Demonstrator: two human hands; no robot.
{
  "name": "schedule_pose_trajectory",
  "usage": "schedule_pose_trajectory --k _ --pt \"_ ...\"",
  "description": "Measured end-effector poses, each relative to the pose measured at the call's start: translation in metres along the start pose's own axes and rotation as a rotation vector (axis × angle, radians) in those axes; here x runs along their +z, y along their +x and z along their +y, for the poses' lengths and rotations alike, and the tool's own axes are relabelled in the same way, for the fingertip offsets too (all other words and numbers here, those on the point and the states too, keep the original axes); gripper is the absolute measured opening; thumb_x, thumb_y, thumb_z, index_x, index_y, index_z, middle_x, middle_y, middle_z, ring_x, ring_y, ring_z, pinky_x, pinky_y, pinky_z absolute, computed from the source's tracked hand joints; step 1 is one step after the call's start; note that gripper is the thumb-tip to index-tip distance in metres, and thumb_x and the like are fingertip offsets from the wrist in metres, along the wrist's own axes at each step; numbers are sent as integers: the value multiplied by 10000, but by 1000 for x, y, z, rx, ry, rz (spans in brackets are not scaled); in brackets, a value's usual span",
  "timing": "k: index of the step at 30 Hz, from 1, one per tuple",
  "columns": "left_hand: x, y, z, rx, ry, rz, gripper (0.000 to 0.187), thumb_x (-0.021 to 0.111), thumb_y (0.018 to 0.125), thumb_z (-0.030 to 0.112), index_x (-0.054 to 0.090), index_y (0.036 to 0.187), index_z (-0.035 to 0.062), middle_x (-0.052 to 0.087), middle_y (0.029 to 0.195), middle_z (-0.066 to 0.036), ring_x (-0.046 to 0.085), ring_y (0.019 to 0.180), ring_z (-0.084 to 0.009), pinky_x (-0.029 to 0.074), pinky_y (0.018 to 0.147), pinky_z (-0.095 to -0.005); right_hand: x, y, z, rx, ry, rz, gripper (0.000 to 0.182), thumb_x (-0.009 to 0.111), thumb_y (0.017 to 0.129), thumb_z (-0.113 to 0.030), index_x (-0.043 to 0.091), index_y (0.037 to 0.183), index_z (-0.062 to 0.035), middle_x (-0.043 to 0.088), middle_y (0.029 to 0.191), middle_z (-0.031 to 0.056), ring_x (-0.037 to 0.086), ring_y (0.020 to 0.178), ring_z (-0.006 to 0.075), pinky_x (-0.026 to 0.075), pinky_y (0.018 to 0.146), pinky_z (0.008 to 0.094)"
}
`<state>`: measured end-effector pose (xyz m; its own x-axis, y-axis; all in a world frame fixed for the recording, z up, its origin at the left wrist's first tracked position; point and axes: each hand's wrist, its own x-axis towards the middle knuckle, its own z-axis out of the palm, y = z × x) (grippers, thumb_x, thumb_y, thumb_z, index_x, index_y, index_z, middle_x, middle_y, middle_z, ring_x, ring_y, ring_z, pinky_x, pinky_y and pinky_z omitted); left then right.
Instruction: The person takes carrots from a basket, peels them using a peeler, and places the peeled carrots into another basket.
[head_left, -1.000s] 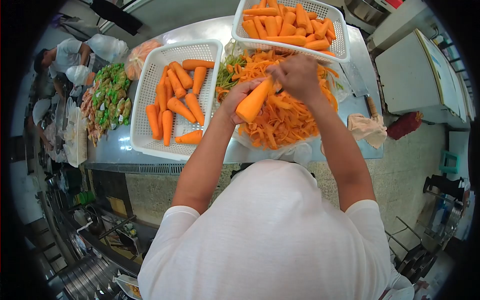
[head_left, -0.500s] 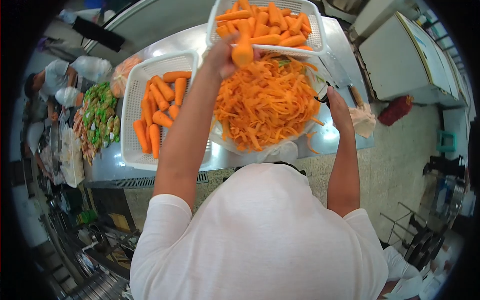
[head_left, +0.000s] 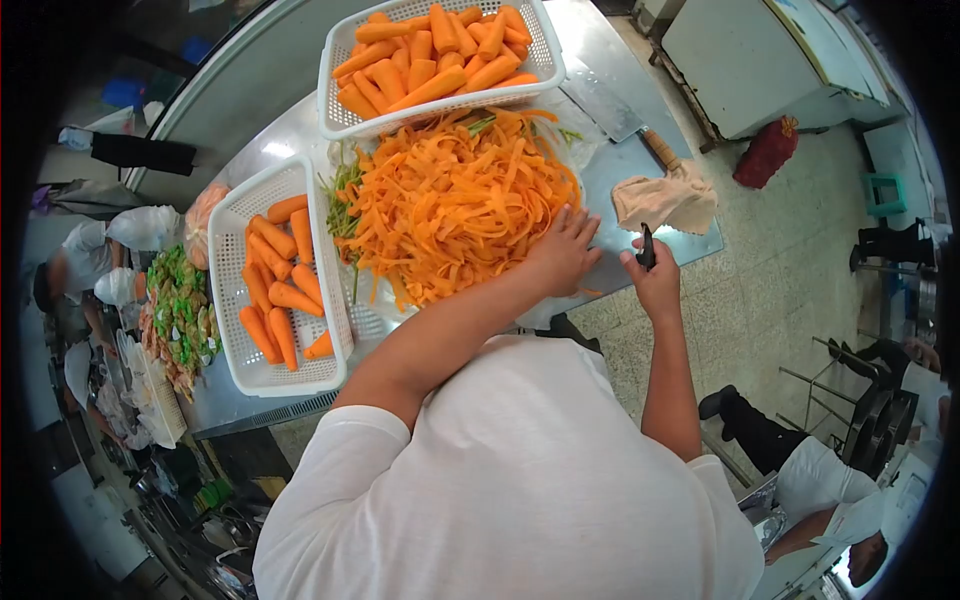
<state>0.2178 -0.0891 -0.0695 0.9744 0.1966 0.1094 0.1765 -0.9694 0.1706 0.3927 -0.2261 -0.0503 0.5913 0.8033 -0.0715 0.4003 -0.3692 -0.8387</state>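
The heaped far basket (head_left: 445,112) and sparser left basket (head_left: 328,262) held carrots (head_left: 430,88), the left hand (head_left: 566,248) lay open-fingered by peelings (head_left: 455,205), and the right hand's (head_left: 656,280) grip held a black peeler (head_left: 647,248) above the counter's (head_left: 600,180) edge.

The right hand (head_left: 656,280) wraps the black peeler (head_left: 648,250), so part of the handle is hidden and the blade is too small to make out. Just left of this grip, the left hand (head_left: 565,252) covers whatever peels (head_left: 455,205) lie beneath it. Beyond the grip, it is hard to tell whether the end of the cleaver (head_left: 612,110) handle lies over or under the beige cloth (head_left: 665,200). Farther beyond and left, the picture's top edge clips the carrot basket (head_left: 445,119).
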Motion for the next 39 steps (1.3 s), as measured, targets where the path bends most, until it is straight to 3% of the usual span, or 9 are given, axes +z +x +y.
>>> schedule_pose_trajectory --k 4,6,9,24,26,29,31,35,39 --pt "5 8 -1 -19 -21 -44 278 635 911 301 732 1121 148 609 1257 -160 530 1308 -364 328 1171 -533 0 -2 7 -140 -126 -9 271 802 863 -154 662 1046 -11 627 918 73 579 772 163 499 723 315" --pt "0 10 -8 -14 -126 -199 218 656 886 251 708 1072 151 634 1124 -97 584 1173 -285 430 1037 -464 5 -5 6 -137 -97 -36 258 807 832 -142 647 971 4 643 908 139 629 772 284 520 738 378" --pt "13 14 -11 -15 -108 -80 101 647 868 214 693 929 147 624 946 -53 618 1008 -242 453 909 -413 17 -6 0 -92 -62 -104 241 800 844 -143 651 969 -2 641 874 132 626 761 270 517 733 370" --pt "-78 -149 -112 -509 43 448 80 709 824 171 655 837 113 626 941 -72 598 943 -297 479 887 -442 66 16 -62 -132 81 -266 166 746 895 -83 602 920 -4 573 802 52 537 724 139 464 688 296" --pt "-65 -153 -109 -600 -69 612 129 728 826 207 647 845 108 618 945 -91 587 958 -320 486 878 -452 81 20 -87 -244 124 -292 167 745 897 -87 603 918 -1 574 798 55 538 725 140 465 687 296" --pt "-66 -147 -104 -695 -52 566 194 750 817 258 655 889 105 617 990 -109 582 1006 -336 475 912 -464 103 27 -137 -417 69 -306 175 743 880 -97 617 936 12 605 816 93 579 737 199 474 702 322" --pt "-79 -153 -101 -751 -89 518 220 756 819 273 669 924 100 623 1025 -113 586 1043 -340 470 943 -468 115 34 -169 -609 -16 -310 199 741 919 -154 618 949 -1 564 795 62 532 749 147 455 704 313" --pt "-118 -182 -100 -553 -251 641 282 758 844 314 720 989 75 631 1168 -137 584 1185 -345 454 1040 -452 121 27 -224 -761 -73 -240 205 734 919 -153 600 919 1 517 731 69 497 698 160 431 657 326" --pt "-152 -264 -122 -1113 -243 804 281 748 858 329 727 856 49 649 1158 -169 641 1062 -342 528 924 -426 126 27 -222 -606 -61 -337 268 726 936 -186 553 855 1 459 664 44 406 634 135 368 573 329"
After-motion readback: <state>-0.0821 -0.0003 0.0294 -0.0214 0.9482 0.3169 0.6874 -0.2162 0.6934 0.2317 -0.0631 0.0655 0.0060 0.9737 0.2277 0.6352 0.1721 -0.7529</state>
